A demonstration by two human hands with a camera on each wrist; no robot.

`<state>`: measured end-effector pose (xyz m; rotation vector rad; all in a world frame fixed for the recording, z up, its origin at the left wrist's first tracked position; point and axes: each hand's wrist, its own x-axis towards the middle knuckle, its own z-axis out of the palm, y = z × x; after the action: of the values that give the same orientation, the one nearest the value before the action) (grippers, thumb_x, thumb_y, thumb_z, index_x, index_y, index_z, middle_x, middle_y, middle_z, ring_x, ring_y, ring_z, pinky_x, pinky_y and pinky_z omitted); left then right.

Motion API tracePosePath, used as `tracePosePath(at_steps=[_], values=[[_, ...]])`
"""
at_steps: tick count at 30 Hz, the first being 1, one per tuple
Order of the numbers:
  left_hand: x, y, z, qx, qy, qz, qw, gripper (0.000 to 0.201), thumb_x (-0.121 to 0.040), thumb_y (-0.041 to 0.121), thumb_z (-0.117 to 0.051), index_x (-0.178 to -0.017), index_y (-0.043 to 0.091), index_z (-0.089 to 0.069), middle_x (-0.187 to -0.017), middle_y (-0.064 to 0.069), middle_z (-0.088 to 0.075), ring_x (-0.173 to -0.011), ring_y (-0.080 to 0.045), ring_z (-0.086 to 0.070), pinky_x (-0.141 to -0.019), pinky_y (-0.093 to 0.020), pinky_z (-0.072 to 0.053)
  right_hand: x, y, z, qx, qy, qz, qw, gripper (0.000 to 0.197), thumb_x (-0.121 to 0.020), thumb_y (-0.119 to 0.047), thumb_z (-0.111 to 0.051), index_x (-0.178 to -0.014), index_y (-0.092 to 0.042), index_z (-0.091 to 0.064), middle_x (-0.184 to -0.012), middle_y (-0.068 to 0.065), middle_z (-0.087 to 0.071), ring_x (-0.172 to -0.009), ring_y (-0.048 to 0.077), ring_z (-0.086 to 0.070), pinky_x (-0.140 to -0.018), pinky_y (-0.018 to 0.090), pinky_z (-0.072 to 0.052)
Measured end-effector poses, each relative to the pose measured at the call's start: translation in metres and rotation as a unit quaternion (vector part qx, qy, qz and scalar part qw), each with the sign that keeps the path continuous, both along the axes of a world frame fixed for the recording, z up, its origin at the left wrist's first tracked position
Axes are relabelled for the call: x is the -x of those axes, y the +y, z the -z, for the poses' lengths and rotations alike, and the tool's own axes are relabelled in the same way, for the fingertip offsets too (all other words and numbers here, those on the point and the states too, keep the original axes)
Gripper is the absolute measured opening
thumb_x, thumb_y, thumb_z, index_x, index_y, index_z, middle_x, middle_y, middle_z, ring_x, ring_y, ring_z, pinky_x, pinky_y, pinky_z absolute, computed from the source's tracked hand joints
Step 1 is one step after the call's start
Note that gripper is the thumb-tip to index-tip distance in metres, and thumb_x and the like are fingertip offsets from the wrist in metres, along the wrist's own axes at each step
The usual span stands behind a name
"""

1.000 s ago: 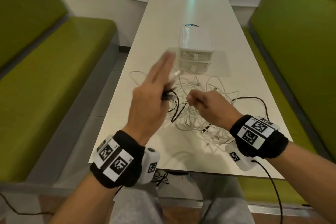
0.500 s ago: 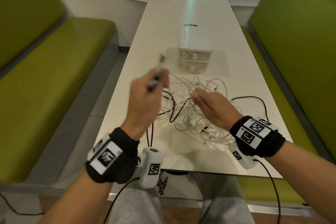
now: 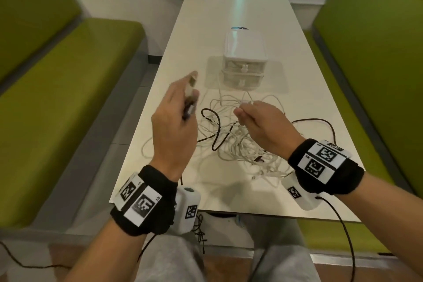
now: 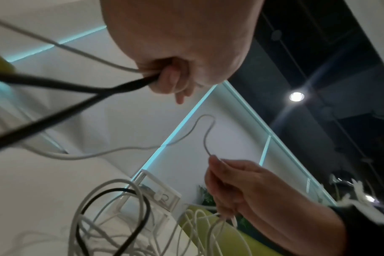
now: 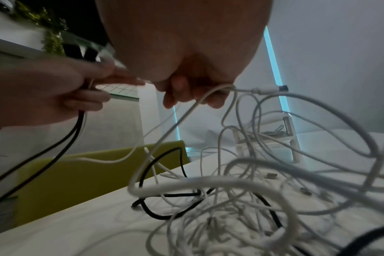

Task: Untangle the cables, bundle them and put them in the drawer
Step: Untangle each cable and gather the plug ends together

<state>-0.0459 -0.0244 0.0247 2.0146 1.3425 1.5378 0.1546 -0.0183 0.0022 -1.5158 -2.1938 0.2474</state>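
A tangle of white cables (image 3: 240, 146) with one black cable (image 3: 214, 130) woven through it lies on the white table (image 3: 229, 7). My left hand (image 3: 190, 98) is raised over the table's left side. It grips the black cable (image 4: 77, 90) and a white strand, and a plug end sticks up from its fingers. My right hand (image 3: 242, 113) hovers over the pile and pinches a white cable (image 5: 208, 97) that loops up from the heap. The small white drawer unit (image 3: 245, 62) stands behind the pile, both of its drawers pushed in.
Green benches (image 3: 57, 98) run along both sides of the table, the right one (image 3: 377, 64) close to the table edge. The black cable's far loop (image 3: 320, 121) reaches toward the right edge. Loose plug ends (image 5: 271, 175) lie on the tabletop.
My left hand closed round the black cable and lifted it up and to the left, drawing slack out of the pile. My right hand shifted slightly forward and keeps its pinch on the white cable.
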Motion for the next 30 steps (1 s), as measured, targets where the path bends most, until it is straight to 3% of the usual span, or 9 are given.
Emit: tracePosePath(at_steps=[3,5,8,13,15,18,22,25,30], values=[[-0.011,-0.01,-0.006,-0.009,0.118,0.135,0.984,0.05,-0.091,0.011,-0.04,-0.139,0.017,-0.05,-0.12,0.005,-0.06,-0.089,-0.005,-0.062,-0.075,-0.029,-0.055,0.006,-0.003,-0.009,-0.028,0.005,-0.027,0.999,0.042,-0.096,-0.049,-0.022,-0.069,-0.024,-0.042,-0.067,0.003,-0.05,-0.065,0.024,-0.046,-0.059,0.037,-0.04],[-0.015,-0.011,-0.006,0.012,0.19,0.133,0.973,0.06,-0.083,0.022,-0.031,-0.14,0.021,-0.048,-0.116,0.002,-0.057,-0.084,-0.017,-0.064,-0.068,-0.038,-0.056,0.007,-0.009,-0.015,-0.066,0.014,-0.069,0.995,0.04,-0.096,-0.04,-0.028,-0.067,-0.02,-0.046,-0.063,0.007,-0.051,-0.06,0.027,-0.047,-0.059,0.037,-0.038],[-0.014,-0.002,-0.001,0.028,0.228,0.105,0.968,0.052,-0.078,0.016,-0.035,-0.124,0.023,-0.058,-0.1,0.001,-0.06,-0.079,-0.025,-0.062,-0.064,-0.04,-0.052,0.01,-0.015,-0.016,-0.074,-0.03,-0.086,0.993,0.047,-0.097,-0.037,-0.027,-0.074,-0.007,-0.054,-0.061,0.008,-0.056,-0.061,0.028,-0.049,-0.063,0.033,-0.039],[-0.003,0.01,0.007,0.096,0.259,0.171,0.946,0.014,-0.086,0.014,-0.053,-0.089,0.011,-0.066,-0.081,0.001,-0.059,-0.076,-0.026,-0.058,-0.066,-0.045,-0.048,0.007,-0.018,-0.007,-0.084,-0.036,-0.091,0.992,0.054,-0.098,-0.048,-0.024,-0.076,-0.009,-0.055,-0.06,0.004,-0.053,-0.058,0.02,-0.039,-0.057,0.036,-0.044],[0.0,0.011,0.005,0.114,0.273,0.175,0.939,0.017,-0.088,0.018,-0.053,-0.082,0.009,-0.067,-0.078,0.001,-0.057,-0.076,-0.026,-0.058,-0.068,-0.046,-0.047,0.006,-0.018,-0.007,-0.057,-0.063,-0.079,0.993,0.059,-0.096,-0.055,-0.018,-0.08,-0.011,-0.054,-0.062,0.003,-0.055,-0.057,0.022,-0.042,-0.052,0.038,-0.043],[0.012,0.011,-0.004,0.075,0.182,0.155,0.968,0.023,-0.082,0.027,-0.041,-0.073,0.022,-0.061,-0.077,0.007,-0.061,-0.079,-0.017,-0.063,-0.074,-0.036,-0.049,0.004,-0.016,-0.011,-0.021,-0.058,-0.052,0.997,0.053,-0.094,-0.058,-0.012,-0.084,-0.015,-0.043,-0.064,-0.001,-0.055,-0.055,0.025,-0.047,-0.052,0.035,-0.038],[0.029,0.016,-0.02,0.158,-0.129,0.073,0.976,0.029,-0.093,0.042,-0.05,-0.065,0.034,-0.057,-0.063,0.02,-0.058,-0.067,0.004,-0.054,-0.068,-0.025,-0.041,0.001,-0.01,-0.018,-0.01,0.061,-0.032,0.998,0.04,-0.102,-0.042,-0.03,-0.094,-0.014,-0.057,-0.06,-0.015,-0.052,-0.055,0.005,-0.049,-0.057,0.026,-0.034],[0.032,0.015,-0.029,0.14,-0.072,0.057,0.986,0.035,-0.099,0.038,-0.049,-0.067,0.026,-0.058,-0.055,0.018,-0.051,-0.054,0.002,-0.044,-0.061,-0.02,-0.034,0.005,-0.013,-0.025,-0.017,0.121,-0.054,0.991,0.033,-0.103,-0.03,-0.038,-0.088,-0.012,-0.061,-0.062,-0.025,-0.056,-0.056,-0.003,-0.051,-0.055,0.013,-0.03],[0.027,0.01,-0.025,0.135,-0.075,0.089,0.984,0.03,-0.102,0.024,-0.048,-0.085,0.009,-0.068,-0.07,0.014,-0.058,-0.058,0.001,-0.047,-0.059,-0.007,-0.034,0.014,-0.036,-0.027,0.194,0.133,-0.183,0.955,0.036,-0.091,-0.049,-0.051,-0.083,-0.023,-0.075,-0.077,-0.009,-0.058,-0.069,0.011,-0.055,-0.063,0.021,-0.04]])
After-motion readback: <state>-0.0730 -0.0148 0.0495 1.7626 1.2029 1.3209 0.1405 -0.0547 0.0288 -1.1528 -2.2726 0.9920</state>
